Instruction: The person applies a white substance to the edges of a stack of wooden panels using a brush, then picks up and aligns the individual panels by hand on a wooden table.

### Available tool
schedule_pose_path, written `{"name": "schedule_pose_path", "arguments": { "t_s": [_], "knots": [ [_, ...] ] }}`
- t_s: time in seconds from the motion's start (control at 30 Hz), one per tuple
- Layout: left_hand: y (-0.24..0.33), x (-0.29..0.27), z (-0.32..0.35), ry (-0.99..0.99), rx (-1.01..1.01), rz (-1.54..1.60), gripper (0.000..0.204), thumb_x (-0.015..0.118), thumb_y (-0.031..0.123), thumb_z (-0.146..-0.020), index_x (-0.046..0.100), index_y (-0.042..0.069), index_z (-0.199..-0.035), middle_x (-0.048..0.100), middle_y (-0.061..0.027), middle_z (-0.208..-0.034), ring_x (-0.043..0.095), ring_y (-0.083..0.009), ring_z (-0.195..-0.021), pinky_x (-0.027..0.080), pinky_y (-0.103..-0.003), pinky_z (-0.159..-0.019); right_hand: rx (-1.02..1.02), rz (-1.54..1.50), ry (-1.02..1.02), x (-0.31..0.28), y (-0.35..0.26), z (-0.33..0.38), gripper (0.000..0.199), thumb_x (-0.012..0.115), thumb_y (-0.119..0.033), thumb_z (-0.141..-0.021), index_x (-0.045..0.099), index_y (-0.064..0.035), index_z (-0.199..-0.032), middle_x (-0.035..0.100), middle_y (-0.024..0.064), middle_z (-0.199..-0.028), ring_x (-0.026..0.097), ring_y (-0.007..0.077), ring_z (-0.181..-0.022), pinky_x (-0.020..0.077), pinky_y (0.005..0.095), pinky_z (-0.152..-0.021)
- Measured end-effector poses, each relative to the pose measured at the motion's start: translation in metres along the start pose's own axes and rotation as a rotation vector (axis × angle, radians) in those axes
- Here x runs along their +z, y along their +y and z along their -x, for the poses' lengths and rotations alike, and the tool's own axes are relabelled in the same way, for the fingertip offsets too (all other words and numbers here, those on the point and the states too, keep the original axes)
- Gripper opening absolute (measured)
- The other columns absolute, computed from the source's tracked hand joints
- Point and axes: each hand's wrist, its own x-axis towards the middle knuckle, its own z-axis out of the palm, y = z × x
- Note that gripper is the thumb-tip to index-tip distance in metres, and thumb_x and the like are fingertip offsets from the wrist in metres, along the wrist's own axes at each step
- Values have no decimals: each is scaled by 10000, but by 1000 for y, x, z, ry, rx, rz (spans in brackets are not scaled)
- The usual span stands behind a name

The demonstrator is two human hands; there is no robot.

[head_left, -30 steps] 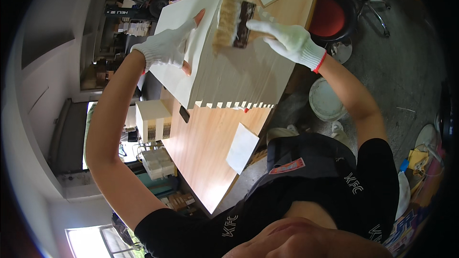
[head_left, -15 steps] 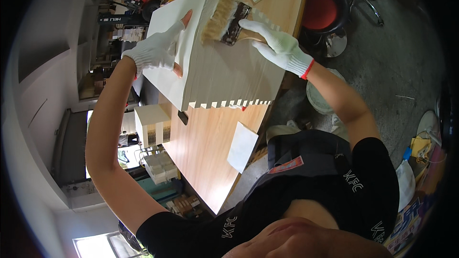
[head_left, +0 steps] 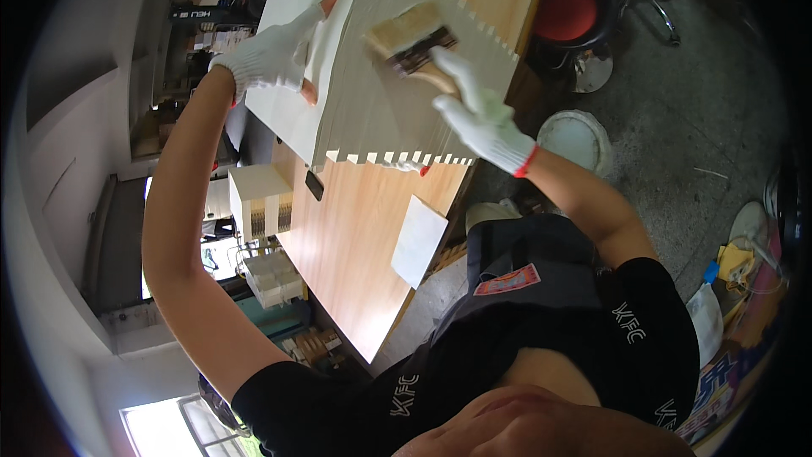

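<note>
On the table stands a tall stack of white sheets or boards (head_left: 364, 114), its near and far edges stepped like teeth. My left hand (head_left: 279, 55), in a white glove with bare thumb and fingertip showing, lies spread on the stack's white top face. My right hand (head_left: 482, 118), also in a white glove, grips the wooden handle of a wide flat brush (head_left: 410, 34). The brush has pale bristles and a dark, stained band. Its bristles are at the stack's layered side, slightly blurred; whether they touch it I cannot tell.
The wood-grain table (head_left: 338, 241) bears a dark phone (head_left: 315, 185), a white panel (head_left: 420, 241) and a white glove (head_left: 406, 167) beside the stack. A pale block-like pile (head_left: 254, 190) stands left. On the floor at right are a white bucket (head_left: 575, 142) and a red-seated stool (head_left: 562, 4).
The brush has tilted and moved rightward over the stack's side, away from its top edge. My right hand has come nearer to me. My left hand stays spread on the top face.
</note>
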Motion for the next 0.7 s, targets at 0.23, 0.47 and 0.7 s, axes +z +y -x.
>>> {"name": "schedule_pose_path", "arguments": {
  "t_s": [0.23, 0.47, 0.7],
  "knots": [
    [4, 2, 3, 19, -12, -31, 1549, 999, 190, -458, 32, 307, -1663, 608, -172, -1328, 589, -355, -1116, 460, -442, -1021, -81, 197, -253, 43, 13, 99, 572, 564, -96, -1011, 361, -73, -1545, 528, 146, -1506, 710, 270, -1081, 570, 354, -878],
    [4, 1, 8, 77, 124, -13, 1499, 1005, 214, -509, 44, 344, -1652, 656, -203, -1250, 610, -371, -1093, 492, -449, -975, 46, -36, -84, 38, -10, 26, 598, 624, -75, -970, 382, -2, -1511, 586, 200, -1428, 739, 321, -982, 589, 367, -826],
    [5, 4, 0, 32, 8, -54, 1504, 992, 129, -511, 34, 361, -1647, 612, -220, -1408, 631, -377, -1204, 493, -479, -1017, -322, 360, -492, 66, -48, 69, 572, 663, -65, -938, 456, 17, -1465, 678, 168, -1255, 747, 263, -834, 601, 322, -676]
  ]
}}
